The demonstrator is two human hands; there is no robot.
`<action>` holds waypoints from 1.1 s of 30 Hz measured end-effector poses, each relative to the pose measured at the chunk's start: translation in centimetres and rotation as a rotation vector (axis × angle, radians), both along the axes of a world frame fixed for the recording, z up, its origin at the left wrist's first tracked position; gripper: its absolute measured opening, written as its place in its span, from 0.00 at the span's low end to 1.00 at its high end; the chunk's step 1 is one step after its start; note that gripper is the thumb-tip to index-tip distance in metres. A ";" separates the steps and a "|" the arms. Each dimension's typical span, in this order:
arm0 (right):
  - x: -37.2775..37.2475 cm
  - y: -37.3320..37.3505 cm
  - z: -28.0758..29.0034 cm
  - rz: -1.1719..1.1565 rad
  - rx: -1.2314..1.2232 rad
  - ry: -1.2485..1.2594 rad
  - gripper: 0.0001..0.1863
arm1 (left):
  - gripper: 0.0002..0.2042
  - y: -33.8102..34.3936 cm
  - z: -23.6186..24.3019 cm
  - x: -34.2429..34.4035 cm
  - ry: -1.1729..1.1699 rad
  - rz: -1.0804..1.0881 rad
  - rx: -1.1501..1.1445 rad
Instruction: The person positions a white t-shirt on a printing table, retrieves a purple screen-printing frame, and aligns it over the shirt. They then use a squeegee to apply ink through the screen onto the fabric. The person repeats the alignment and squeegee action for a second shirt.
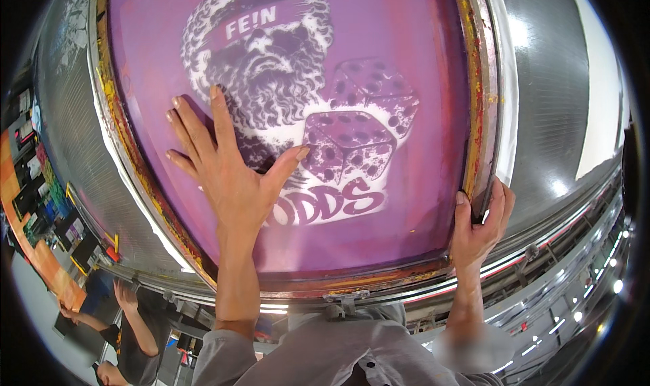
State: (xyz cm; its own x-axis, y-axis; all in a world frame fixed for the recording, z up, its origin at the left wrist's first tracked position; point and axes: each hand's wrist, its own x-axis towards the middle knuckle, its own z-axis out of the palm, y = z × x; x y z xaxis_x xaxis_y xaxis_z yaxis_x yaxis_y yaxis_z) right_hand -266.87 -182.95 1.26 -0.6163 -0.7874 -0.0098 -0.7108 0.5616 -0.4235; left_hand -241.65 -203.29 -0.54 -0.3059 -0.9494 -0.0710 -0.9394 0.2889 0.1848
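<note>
A large screen printing frame point(476, 108) with paint-stained edges lies before me, its purple mesh point(162, 34) stretched across it. On the mesh shows a white stencil design of a bearded, curly-haired head, two dice and lettering. My left hand point(227, 169) rests on or just over the mesh, left of the dice, fingers spread and holding nothing. At the near right corner, my right hand point(482, 220) grips the frame's side rail, thumb on the inner side and fingers around the outer side.
Dark flat surfaces lie on both sides, with a white sheet point(599, 81) at the far right. A metal rail point(542, 240) runs along the near edge. At the lower left another person point(139, 338) is nearby with raised hands. Assorted items stand beyond the left edge.
</note>
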 end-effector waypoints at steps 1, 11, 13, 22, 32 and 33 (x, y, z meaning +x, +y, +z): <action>0.0 0.0 0.0 0.001 -0.002 -0.003 0.29 | 0.56 0.0 0.0 0.1 -0.001 -0.002 -0.002; 0.1 0.3 -0.1 0.000 -0.010 -0.021 0.29 | 0.53 0.3 -0.6 0.6 0.055 -0.008 -0.059; 0.2 0.3 0.0 0.003 -0.007 -0.019 0.29 | 0.52 0.3 -0.7 0.5 0.065 -0.010 -0.073; 0.1 0.5 -0.2 0.034 -0.015 0.029 0.29 | 0.33 0.2 -1.2 1.4 0.315 0.035 -0.136; 0.2 0.5 0.6 0.071 -0.118 0.090 0.27 | 0.19 1.1 1.6 6.1 0.884 0.094 0.240; 0.2 0.6 0.6 0.067 -0.122 0.091 0.27 | 0.20 1.8 1.8 6.7 0.766 0.041 0.201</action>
